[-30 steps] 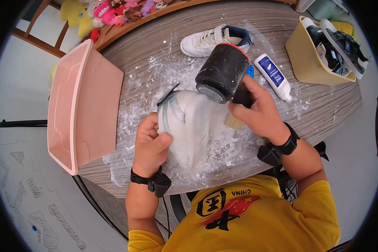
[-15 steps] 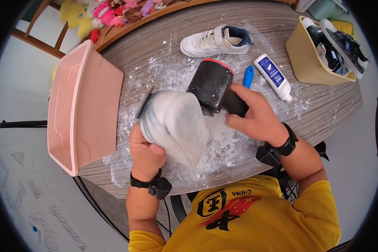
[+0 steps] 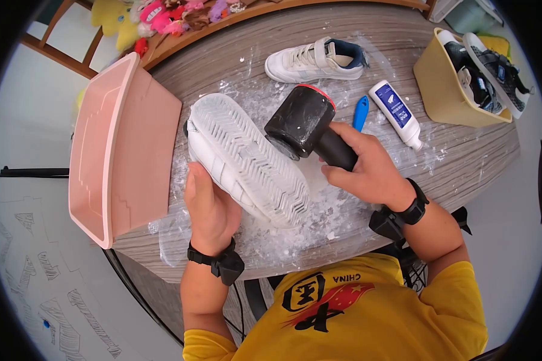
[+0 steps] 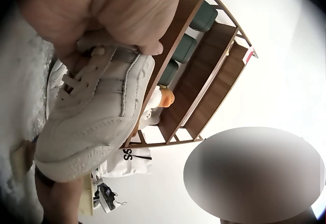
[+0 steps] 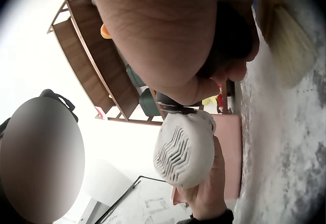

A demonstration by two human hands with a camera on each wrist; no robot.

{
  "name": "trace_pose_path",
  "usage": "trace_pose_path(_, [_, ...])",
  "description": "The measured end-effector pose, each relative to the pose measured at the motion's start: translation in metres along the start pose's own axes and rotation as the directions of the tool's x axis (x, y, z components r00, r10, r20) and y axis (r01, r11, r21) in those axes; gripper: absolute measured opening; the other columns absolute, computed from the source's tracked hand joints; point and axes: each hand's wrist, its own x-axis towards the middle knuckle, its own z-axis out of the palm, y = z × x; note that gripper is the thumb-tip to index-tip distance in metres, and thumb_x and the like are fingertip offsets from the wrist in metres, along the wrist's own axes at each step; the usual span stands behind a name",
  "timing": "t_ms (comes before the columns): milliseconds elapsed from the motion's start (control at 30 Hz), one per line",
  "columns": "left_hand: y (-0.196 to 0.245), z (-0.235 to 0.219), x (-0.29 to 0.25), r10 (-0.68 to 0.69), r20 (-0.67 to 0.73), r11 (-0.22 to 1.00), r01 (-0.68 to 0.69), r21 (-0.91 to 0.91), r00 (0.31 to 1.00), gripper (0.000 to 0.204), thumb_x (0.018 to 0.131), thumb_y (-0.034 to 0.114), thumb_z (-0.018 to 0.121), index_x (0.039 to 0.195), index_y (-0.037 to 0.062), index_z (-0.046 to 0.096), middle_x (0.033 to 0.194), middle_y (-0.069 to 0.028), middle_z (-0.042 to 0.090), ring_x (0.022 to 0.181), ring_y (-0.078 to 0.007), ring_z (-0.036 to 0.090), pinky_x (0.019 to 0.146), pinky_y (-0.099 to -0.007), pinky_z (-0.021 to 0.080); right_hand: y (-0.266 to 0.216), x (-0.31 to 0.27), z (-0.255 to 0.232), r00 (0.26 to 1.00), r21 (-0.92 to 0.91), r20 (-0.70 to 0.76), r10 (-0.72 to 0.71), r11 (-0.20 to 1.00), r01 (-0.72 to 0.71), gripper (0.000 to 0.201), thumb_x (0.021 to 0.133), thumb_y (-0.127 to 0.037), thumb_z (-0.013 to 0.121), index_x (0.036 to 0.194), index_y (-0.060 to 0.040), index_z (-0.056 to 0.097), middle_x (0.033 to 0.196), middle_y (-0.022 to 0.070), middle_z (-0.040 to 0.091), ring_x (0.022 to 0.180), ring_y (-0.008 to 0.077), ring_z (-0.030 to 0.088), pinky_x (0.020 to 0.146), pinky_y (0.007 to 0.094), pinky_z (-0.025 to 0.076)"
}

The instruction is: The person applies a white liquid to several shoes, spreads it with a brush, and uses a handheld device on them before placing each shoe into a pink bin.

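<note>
My left hand [image 3: 209,207] grips a white sneaker [image 3: 223,174] by its upper, with the zigzag-patterned sole turned up. In the left wrist view, its fingers wrap over the shoe's opening and laces. My right hand [image 3: 370,165] holds the handle of a black handheld power tool [image 3: 304,120] with a red ring at its back end. The tool's round head comes close beside the edge of the sole. By my right hand lies a brush with a blue handle [image 3: 360,113]; its pale bristles [image 5: 288,40] show in the right wrist view.
A second white sneaker [image 3: 316,61] stands at the back of the powder-smeared table [image 3: 337,210]. Right of the brush lies a white bottle [image 3: 396,114] with a blue label. A pink bin [image 3: 144,150] is at left, a yellow bin [image 3: 433,81] of shoes at right.
My left hand has turned the sneaker so its sole now faces up, and the thumb has straightened. The power tool has shifted left and down, and lies nearer the shoe.
</note>
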Motion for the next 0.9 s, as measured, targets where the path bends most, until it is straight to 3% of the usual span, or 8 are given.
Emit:
trace_pose_path(100, [-0.001,-0.002,0.001,-0.042,-0.031,0.998,0.04,-0.058,0.999,0.058,0.106,0.044,0.034,0.145,0.0028,0.038,0.142,-0.0095,0.051,0.126,-0.0244,0.053,0.106,-0.0408,0.043,0.001,0.0,0.0,1.0,-0.002,-0.004,-0.002,1.0,0.002,0.055,0.075,-0.009,0.068,0.128,-0.0039,0.053,0.086,0.0109,0.064,0.072,0.0176,0.061,0.069,0.0303,0.05])
trace_pose_path(200, [-0.001,0.0,0.004,-0.063,-0.095,0.995,0.055,-0.083,0.994,0.058,0.106,0.045,0.032,0.145,0.0036,0.039,0.142,-0.0091,0.051,0.126,-0.0248,0.053,0.106,-0.0416,0.043,-0.001,-0.001,-0.001,0.999,-0.013,0.012,0.041,0.999,-0.041,0.055,0.077,-0.011,0.07,0.128,-0.0041,0.053,0.085,0.0106,0.064,0.072,0.0173,0.061,0.068,0.0307,0.05])
trace_pose_path(300, [0.003,0.004,0.008,-0.111,-0.078,0.968,0.09,-0.233,0.991,0.058,0.105,0.044,0.035,0.145,0.0019,0.036,0.144,-0.0113,0.048,0.131,-0.026,0.048,0.11,-0.0444,0.038,-0.001,-0.001,-0.001,0.999,-0.022,0.012,0.052,0.998,-0.052,0.054,0.078,-0.013,0.071,0.128,-0.0042,0.052,0.084,0.01,0.064,0.071,0.0169,0.061,0.068,0.0304,0.049])
trace_pose_path(500, [0.003,0.003,0.017,-0.059,-0.093,0.91,0.015,-0.414,0.994,0.051,0.106,0.038,0.035,0.145,0.0041,0.037,0.147,-0.0108,0.045,0.136,-0.0267,0.042,0.116,-0.0458,0.034,0.002,-0.001,0.002,0.996,0.123,-0.003,0.093,0.988,-0.092,0.049,0.082,-0.011,0.07,0.127,-0.0038,0.052,0.086,0.0046,0.064,0.072,0.014,0.061,0.069,0.0298,0.05])
trace_pose_path(600, [0.001,0.003,0.018,0.008,-0.098,0.913,-0.047,-0.404,0.995,0.051,0.106,0.036,0.037,0.145,0.0043,0.036,0.149,-0.011,0.041,0.139,-0.0273,0.038,0.118,-0.0463,0.032,0.003,-0.001,0.003,0.996,0.177,-0.022,0.081,0.981,-0.076,0.047,0.086,-0.013,0.069,0.128,-0.0034,0.051,0.086,0.0022,0.061,0.07,0.0111,0.059,0.066,0.0279,0.05])
trace_pose_path(700, [0.001,0.005,0.014,0.07,-0.041,0.938,-0.08,-0.339,0.997,0.049,0.106,0.034,0.039,0.145,0.0044,0.035,0.149,-0.0113,0.041,0.139,-0.0275,0.037,0.119,-0.0461,0.029,-0.003,0.0,0.001,0.97,0.281,0.021,0.243,0.93,-0.239,0.047,0.09,-0.016,0.069,0.13,-0.0029,0.049,0.085,0.0017,0.058,0.067,0.0086,0.058,0.062,0.0254,0.048])
trace_pose_path(900, [-0.003,-0.001,0.01,0.109,0.12,0.972,-0.081,-0.219,0.987,0.048,0.105,0.028,0.043,0.145,0.0045,0.034,0.151,-0.0121,0.039,0.141,-0.0277,0.035,0.122,-0.0473,0.023,0.003,0.002,0.002,0.971,0.38,-0.012,0.24,0.899,-0.217,0.046,0.093,-0.018,0.067,0.13,-0.0013,0.047,0.088,0.0019,0.056,0.067,0.007,0.058,0.059,0.0241,0.048])
